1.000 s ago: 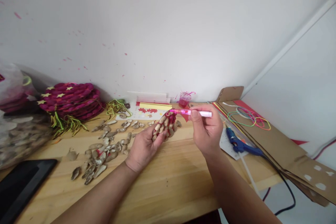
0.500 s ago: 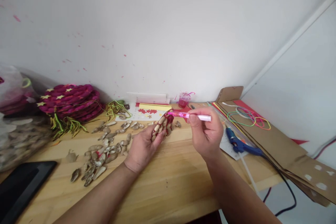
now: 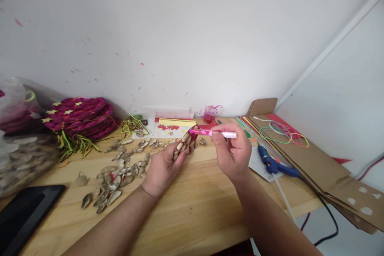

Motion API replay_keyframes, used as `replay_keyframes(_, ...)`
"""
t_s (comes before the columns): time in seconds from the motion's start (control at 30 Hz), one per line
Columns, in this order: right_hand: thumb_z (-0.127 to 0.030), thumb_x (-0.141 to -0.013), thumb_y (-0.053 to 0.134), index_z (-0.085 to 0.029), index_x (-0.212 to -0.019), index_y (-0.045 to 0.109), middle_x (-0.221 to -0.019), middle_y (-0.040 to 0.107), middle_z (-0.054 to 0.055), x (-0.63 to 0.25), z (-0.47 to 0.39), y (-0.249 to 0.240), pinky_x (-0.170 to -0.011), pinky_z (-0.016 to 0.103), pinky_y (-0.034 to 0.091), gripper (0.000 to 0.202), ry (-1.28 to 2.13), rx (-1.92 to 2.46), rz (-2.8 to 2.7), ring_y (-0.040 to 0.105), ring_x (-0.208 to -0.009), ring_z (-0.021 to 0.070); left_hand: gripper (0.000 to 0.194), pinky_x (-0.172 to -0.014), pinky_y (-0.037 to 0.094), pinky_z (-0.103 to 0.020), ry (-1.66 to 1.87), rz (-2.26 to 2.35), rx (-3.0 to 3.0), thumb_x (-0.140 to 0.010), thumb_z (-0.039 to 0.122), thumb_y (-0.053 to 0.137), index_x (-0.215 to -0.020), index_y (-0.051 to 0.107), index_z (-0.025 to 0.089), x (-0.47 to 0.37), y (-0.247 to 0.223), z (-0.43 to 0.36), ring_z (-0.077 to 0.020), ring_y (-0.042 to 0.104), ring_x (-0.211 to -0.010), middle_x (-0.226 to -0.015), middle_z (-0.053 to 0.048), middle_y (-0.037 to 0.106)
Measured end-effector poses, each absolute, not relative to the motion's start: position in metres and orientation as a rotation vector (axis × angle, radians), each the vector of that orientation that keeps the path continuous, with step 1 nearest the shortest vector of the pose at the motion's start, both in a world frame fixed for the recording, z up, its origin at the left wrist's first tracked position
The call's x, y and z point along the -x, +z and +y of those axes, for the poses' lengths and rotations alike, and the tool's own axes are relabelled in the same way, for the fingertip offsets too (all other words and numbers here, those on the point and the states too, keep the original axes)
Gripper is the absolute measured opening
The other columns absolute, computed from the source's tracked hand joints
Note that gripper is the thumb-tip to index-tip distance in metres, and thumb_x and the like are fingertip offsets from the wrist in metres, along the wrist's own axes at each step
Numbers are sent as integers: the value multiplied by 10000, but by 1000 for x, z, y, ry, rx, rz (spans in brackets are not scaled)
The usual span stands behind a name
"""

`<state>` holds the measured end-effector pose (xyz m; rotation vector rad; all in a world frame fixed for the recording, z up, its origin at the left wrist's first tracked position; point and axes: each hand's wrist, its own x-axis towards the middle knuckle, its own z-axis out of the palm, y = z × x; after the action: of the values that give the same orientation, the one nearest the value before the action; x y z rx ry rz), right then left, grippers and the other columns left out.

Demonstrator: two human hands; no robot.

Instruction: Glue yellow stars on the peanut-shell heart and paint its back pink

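Observation:
My left hand is closed on the edge of a piece covered in peanut shells, held tilted above the table. Its upper right part is dark red or magenta; the lower shells are bare tan. My right hand pinches a slim pink-stained paintbrush with a white handle end, held nearly level. The pink tip lies at the top of the shell piece, against the coloured part. The back of the piece and some left fingertips are hidden.
Loose peanut shells lie left on the wooden table. Behind are a magenta stack with yellow stars, a cup of pink liquid and paper. Right are a blue glue gun and cardboard. A black tablet lies front left.
My right hand has shifted slightly left and down with the paintbrush, its tip moving a little along the shell piece. My left hand has stayed almost still.

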<state>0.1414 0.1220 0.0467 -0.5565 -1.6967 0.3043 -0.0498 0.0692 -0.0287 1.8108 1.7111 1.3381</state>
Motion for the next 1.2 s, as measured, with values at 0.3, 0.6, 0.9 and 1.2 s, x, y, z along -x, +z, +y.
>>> replay_keyframes(0.3,-185,-984,666,-218,-1023,686,-895,725,16,-142,123,46,-729,307,525,54,307,553,-1697,665,-781,161,301,-775,541,-294,1309,1701,-1812,-992,411,585,-1131,751,202,50,-28,69,-228,771,-867,-1018,-89,829)
replay_keyframes(0.6,-181,-988,666,-237,-1027,691,-911,720,12,-142,124,46,-743,310,520,72,344,564,-1671,667,-793,166,330,-789,550,-304,1306,1679,-1799,-994,425,566,-1123,756,187,51,-29,69,-237,768,-875,-1022,-103,824)
replay_keyframes(0.9,-183,-985,677,-240,-1044,689,-919,718,17,-142,127,42,-764,327,531,84,342,583,-1643,679,-813,170,268,-799,547,-269,1410,1572,-1770,-1000,412,603,-1058,753,196,50,-32,71,-202,753,-854,-989,-66,821)
replay_keyframes(1.2,-237,-1005,664,-236,-1033,691,-912,733,22,-141,129,42,-751,329,538,39,402,604,-1617,678,-790,168,247,-765,545,-241,1501,1414,-1701,-989,363,626,-1037,762,164,48,-31,69,-175,719,-797,-932,-51,810)
